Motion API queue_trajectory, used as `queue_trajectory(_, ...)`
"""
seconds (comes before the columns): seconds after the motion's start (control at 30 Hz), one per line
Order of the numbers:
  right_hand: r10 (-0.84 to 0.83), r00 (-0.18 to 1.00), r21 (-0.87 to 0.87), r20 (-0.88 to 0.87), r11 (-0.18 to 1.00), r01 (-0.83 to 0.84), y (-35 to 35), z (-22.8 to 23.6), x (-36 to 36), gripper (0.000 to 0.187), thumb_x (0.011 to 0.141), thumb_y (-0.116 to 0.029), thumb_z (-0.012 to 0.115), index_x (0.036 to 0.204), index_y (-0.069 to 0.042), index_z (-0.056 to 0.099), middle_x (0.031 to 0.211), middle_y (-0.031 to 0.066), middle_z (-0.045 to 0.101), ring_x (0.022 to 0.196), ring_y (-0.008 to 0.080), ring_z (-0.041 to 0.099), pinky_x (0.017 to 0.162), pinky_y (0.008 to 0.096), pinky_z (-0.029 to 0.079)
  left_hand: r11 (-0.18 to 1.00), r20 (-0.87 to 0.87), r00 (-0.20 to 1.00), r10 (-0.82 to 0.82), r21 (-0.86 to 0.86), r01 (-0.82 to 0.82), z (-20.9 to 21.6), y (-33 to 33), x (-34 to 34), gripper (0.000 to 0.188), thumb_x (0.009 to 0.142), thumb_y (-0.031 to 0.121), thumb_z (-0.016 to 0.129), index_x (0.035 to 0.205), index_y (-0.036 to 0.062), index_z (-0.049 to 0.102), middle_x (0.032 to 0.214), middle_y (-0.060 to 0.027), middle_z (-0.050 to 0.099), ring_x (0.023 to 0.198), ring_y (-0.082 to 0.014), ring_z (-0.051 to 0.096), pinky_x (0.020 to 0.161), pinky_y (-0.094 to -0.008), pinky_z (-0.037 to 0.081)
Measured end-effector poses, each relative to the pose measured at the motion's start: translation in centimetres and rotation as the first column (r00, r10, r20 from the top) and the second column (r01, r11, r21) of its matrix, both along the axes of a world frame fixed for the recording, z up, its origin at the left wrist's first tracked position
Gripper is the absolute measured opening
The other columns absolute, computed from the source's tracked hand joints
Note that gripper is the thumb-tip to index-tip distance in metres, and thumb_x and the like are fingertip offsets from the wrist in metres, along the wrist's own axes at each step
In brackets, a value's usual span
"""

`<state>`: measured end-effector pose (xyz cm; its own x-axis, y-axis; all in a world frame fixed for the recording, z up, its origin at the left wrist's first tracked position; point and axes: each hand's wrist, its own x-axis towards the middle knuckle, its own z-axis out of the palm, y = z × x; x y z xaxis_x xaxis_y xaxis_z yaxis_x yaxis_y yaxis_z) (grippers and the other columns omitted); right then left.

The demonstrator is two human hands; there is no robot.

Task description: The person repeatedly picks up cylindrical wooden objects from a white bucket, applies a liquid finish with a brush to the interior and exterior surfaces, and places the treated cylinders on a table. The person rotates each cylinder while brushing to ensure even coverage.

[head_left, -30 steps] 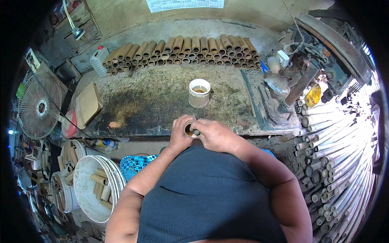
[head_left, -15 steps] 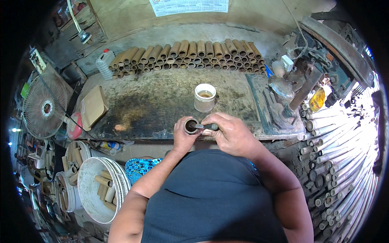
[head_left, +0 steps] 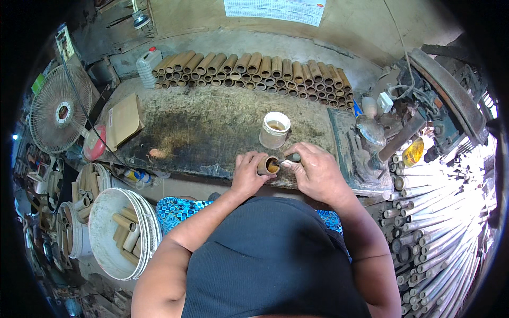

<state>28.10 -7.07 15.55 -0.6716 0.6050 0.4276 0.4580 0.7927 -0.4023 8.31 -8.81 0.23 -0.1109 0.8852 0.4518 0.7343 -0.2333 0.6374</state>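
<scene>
My left hand [head_left: 247, 175] is wrapped round a short bamboo tube [head_left: 263, 166], whose open mouth faces right and up. Inside the tube the wall looks amber and dark. My right hand [head_left: 319, 174] grips a small dark-handled tool [head_left: 294, 157] beside that mouth. The tool's working end is small and partly hidden by fingers, so its exact kind is unclear. Just beyond both hands, a white-rimmed cup [head_left: 273, 139] with amber-brown liquid stands upright on the worn wooden workbench [head_left: 201, 114].
Stacked bamboo tubes [head_left: 254, 66] line the bench's back. A brown envelope [head_left: 124, 123] and a fan [head_left: 62, 111] are at left. White buckets [head_left: 103, 212] of cut tubes stand lower left. Machinery [head_left: 379, 143] and long bamboo poles [head_left: 424, 228] fill the right.
Both hands have moved slightly right with the tube and tool. The tube's mouth has turned rightward, and the tool has drawn back from deeper inside it. The head view has shifted.
</scene>
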Motion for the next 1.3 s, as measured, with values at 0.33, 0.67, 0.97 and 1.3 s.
queue_trajectory(0.33, -0.007, 1.0, 0.083, -0.007, 0.997, 0.007, -0.1, -2.0, -1.0, 0.03, 0.081, -0.005, 0.069, 0.11, -0.003, 0.059, 0.099, 0.018, 0.065, 0.093, 0.0405, 0.066, 0.081, 0.0495, 0.054, 0.999, -0.013, 1.0, 0.0, -0.036, 0.0, 0.3, 0.6, -0.3, 0.064, 0.07, 0.024, 0.09, 0.127, 0.0105, 0.064, 0.126, -0.0116, 0.062, 0.117, -0.0372, 0.053, 0.103, -0.0456, 0.045)
queue_trajectory(0.67, -0.054, 0.989, 0.065, -0.138, 0.996, 0.064, 1.0, -1.3, -1.6, 0.022, 0.084, -0.01, 0.07, 0.104, -0.005, 0.063, 0.095, 0.0172, 0.066, 0.089, 0.0398, 0.067, 0.077, 0.0476, 0.056, 0.996, 0.281, 0.96, -0.014, -0.082, 0.039, 0.2, 1.5, -0.9, 0.069, 0.066, 0.032, 0.094, 0.122, 0.005, 0.064, 0.121, -0.0144, 0.066, 0.116, -0.0338, 0.062, 0.102, -0.0449, 0.047)
queue_trajectory(0.97, 0.0, 0.984, -0.074, -0.177, 0.997, -0.013, 1.5, -0.7, -3.1, 0.022, 0.089, -0.012, 0.063, 0.109, -0.005, 0.064, 0.1, 0.0201, 0.067, 0.092, 0.042, 0.067, 0.082, 0.0488, 0.056, 0.973, 0.388, 0.92, -0.05, -0.19, 0.133, -0.2, 1.5, -1.4, 0.069, 0.072, 0.03, 0.092, 0.127, 0.0041, 0.06, 0.124, -0.0137, 0.067, 0.117, -0.0272, 0.064, 0.101, -0.0415, 0.05)
queue_trajectory(1.3, -0.126, 0.939, -0.194, -0.321, 0.979, 0.065, 1.5, 0.1, -2.2, 0.022, 0.094, -0.017, 0.068, 0.112, -0.004, 0.066, 0.103, 0.0208, 0.07, 0.094, 0.038, 0.07, 0.084, 0.0441, 0.056, 0.972, 0.56, 0.827, 0.045, -0.214, 0.092, -2.2, 2.8, -3.3, 0.072, 0.075, 0.037, 0.091, 0.128, 0.0025, 0.059, 0.122, -0.0147, 0.068, 0.115, -0.0241, 0.065, 0.099, -0.0398, 0.05)
